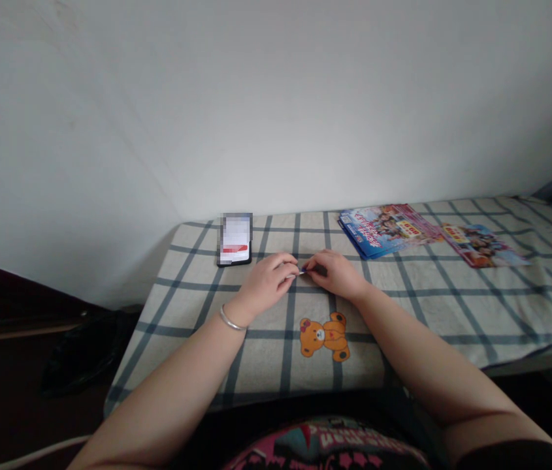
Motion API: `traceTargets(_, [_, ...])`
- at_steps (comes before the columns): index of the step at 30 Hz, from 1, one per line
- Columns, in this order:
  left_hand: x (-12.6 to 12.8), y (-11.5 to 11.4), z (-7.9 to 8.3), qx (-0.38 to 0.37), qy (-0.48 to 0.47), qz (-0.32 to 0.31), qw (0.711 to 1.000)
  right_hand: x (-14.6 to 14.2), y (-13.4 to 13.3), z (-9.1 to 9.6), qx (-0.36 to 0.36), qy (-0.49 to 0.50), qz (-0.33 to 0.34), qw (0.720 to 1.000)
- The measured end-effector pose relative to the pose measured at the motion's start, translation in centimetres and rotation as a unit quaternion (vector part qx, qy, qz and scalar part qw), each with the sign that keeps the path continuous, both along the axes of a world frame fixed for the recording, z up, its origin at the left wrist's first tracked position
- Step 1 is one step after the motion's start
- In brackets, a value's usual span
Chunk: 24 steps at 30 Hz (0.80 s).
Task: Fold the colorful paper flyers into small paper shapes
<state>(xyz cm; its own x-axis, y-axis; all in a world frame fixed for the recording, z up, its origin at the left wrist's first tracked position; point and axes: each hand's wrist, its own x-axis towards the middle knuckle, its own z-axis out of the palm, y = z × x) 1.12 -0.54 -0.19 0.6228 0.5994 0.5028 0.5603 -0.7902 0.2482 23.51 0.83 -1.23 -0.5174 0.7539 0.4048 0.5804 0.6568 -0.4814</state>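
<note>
My left hand [272,282], with a silver bangle on its wrist, is closed in a pinch above the checked tablecloth. Facing it, my right hand [335,274] also pinches, its fingers curled. Between the fingertips of both hands is a small, thin white stick-like thing [300,273] with a dark blue bit at the right; most of it is hidden by the fingers and too small to name. An orange teddy bear picture [323,335] lies flat on the cloth just below the hands.
A phone [235,239] with a lit, partly blurred screen lies left of my hands. Colourful printed booklets [378,232] and another printed sheet [484,245] lie at the right. The checked cloth [182,287] meets a white wall behind. A black bag [87,349] sits low on the left.
</note>
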Motion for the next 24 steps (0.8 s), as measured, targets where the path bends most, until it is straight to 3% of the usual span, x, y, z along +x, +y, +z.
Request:
traceTargets(3, [0.0, 0.0, -0.2, -0.017, 0.026, -0.015, 0.999, 0.0, 0.1, 0.0, 0.003, -0.002, 0.004, 1.0])
traceTargets(11, [0.2, -0.4, 0.3, 0.021, 0.096, 0.014, 0.995, 0.0, -0.2, 0.5, -0.003, 0.009, -0.005, 1.0])
traceTargets(17, [0.2, -0.5, 0.4, 0.002, 0.086, 0.037, 0.996, 0.1, -0.6, 1.0, -0.034, 0.009, -0.031, 0.999])
traceTargets(24, [-0.1, -0.2, 0.2, -0.019, 0.045, 0.043, 0.998, 0.2, -0.3, 0.4, -0.036, 0.019, -0.056, 0.998])
